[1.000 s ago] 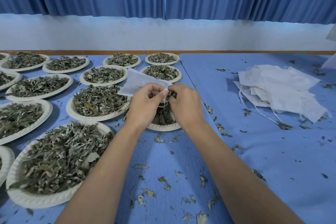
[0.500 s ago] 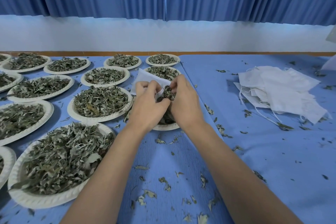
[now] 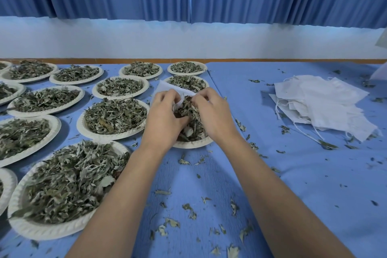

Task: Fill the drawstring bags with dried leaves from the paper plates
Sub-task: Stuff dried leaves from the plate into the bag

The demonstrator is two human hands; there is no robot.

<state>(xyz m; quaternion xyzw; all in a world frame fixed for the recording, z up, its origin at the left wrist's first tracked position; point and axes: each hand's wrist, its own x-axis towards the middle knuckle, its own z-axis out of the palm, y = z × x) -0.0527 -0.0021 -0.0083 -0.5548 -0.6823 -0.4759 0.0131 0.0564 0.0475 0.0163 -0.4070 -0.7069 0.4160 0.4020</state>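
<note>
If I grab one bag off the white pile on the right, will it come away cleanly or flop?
Probably floppy: the bags lie limp and creased in a loose pile. Likely light, being thin cloth. Their strings trail tangled at the pile's edge, so a neighbour may drag along.

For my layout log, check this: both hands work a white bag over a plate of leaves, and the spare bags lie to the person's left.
Wrong side: the head view shows the spare bags to the person's right. The rest holds: left hand and right hand work the white bag over the plate of leaves.
</note>
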